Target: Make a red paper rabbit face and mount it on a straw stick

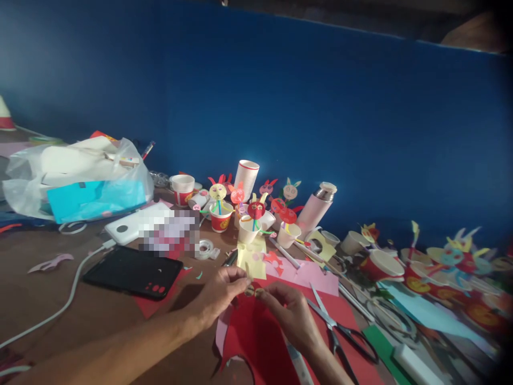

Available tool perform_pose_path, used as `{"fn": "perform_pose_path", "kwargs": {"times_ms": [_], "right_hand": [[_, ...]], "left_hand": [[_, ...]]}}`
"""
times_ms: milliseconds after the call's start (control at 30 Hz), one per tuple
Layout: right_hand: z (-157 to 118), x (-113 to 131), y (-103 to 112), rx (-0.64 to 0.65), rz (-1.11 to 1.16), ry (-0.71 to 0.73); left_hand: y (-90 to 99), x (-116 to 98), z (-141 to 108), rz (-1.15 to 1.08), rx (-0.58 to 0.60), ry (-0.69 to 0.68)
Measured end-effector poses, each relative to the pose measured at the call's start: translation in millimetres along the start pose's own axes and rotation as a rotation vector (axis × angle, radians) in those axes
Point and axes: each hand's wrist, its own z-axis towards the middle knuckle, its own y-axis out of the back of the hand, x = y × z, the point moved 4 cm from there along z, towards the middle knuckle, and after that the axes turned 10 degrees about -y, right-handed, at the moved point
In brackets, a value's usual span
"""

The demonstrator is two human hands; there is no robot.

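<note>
My left hand (225, 291) and my right hand (292, 313) meet over red paper (256, 334), thumbs and fingertips pinched close together. Between them is a small yellowish paper piece (249, 291) with dark round marks; its exact shape is too small to make out. Black-handled scissors (329, 321) lie spread apart on the red paper, right of my right hand. Just beyond my fingertips rests a yellow paper sheet (256, 264), with pink paper (310, 275) beside it. A black phone (134, 270) lies to the left of my left hand.
Paper cups with paper-face figures (220, 219) stand along the back, near a tilted pink thermos (316, 211). More cups (382, 264) crowd the right. At left are a plastic bag (132, 166), a white power bank (136, 222) with a cable, and a tape roll (206, 249).
</note>
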Motion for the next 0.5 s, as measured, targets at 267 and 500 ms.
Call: {"fn": "perform_pose_path", "kwargs": {"times_ms": [267, 500], "right_hand": [[-3.5, 2.0, 1.8, 0.096, 0.188, -0.085], [0.4, -6.7, 5.6, 0.08, 0.209, -0.095]], "left_hand": [[1.8, 0.2, -1.2, 0.003, -0.014, -0.006], [3.3, -4.5, -7.9, -0.024, 0.051, 0.038]]}}
